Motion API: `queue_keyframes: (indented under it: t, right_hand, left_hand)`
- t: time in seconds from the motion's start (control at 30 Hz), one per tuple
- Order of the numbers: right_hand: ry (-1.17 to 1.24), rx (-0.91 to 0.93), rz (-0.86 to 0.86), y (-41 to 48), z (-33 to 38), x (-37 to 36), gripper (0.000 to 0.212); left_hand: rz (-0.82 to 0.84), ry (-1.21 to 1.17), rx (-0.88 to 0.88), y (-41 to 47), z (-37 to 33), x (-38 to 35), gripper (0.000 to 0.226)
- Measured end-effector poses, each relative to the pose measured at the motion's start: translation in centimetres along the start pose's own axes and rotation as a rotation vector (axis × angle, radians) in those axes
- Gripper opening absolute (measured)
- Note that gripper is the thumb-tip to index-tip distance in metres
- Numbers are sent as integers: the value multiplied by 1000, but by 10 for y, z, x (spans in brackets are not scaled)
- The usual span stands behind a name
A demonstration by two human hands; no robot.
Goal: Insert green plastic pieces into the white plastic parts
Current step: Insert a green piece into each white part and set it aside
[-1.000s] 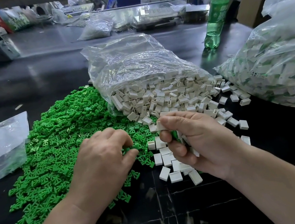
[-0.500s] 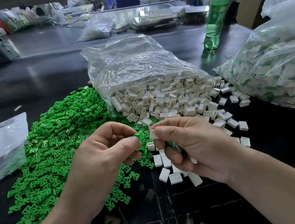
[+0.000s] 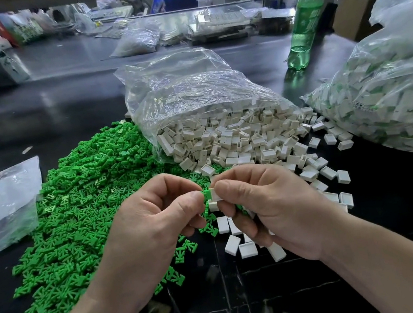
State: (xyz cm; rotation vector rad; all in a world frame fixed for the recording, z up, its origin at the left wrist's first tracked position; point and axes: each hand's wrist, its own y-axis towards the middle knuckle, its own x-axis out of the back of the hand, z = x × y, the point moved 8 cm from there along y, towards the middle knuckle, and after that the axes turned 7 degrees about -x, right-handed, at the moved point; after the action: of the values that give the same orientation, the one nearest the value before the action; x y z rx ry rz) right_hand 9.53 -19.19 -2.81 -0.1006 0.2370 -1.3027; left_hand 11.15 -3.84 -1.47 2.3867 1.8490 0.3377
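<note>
A tall green bottle (image 3: 306, 23) with a yellow cap stands on the shiny black table (image 3: 60, 102) at the upper right. A brown cardboard box (image 3: 350, 16) is to its right. A flat clear bag (image 3: 11, 194) lies at the left edge. A small lumpy bag (image 3: 138, 41) rests far back, near the top middle.

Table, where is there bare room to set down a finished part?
Bare table lies beyond the green pile, left of the open bag; more lies right of the loose white parts, in front of the full bag. Crowded under the left hand and right hand.
</note>
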Motion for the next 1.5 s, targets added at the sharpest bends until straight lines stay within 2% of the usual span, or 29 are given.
queue_keyframes:
  t: [0.2, 0.3, 0.4, 0.53, 0.63, 0.87, 1.07, 1.5]
  right_hand:
    - [-112, 87, -10, -2, 6, -1, 13]
    - [-126, 58, -29, -1, 3, 1, 23]
    - [-95, 33, -20, 0, 0, 1, 32]
    - [-31, 19, 3, 1, -3, -3, 40]
    - [21, 3, 20, 2, -4, -5, 42]
    - [83, 15, 37, -1, 2, -13, 34]
    - [98, 7, 9, -5, 4, -16, 31]
    - [28, 27, -41, -9, 6, -18, 26]
  left_hand:
    - [17, 43, -25, -2, -2, -2, 13]
    - [42, -150, 47, -2, 3, -4, 24]
    - [54, -361, 139, -3, 8, -13, 24]
    - [199, -732, 259, -9, 5, -40, 37]
    - [240, -890, 308, -11, 3, -49, 44]
    - [125, -901, 282, -10, 7, -46, 30]
    - [158, -916, 240, -10, 4, -46, 42]
    - [114, -885, 232, -12, 4, -44, 40]
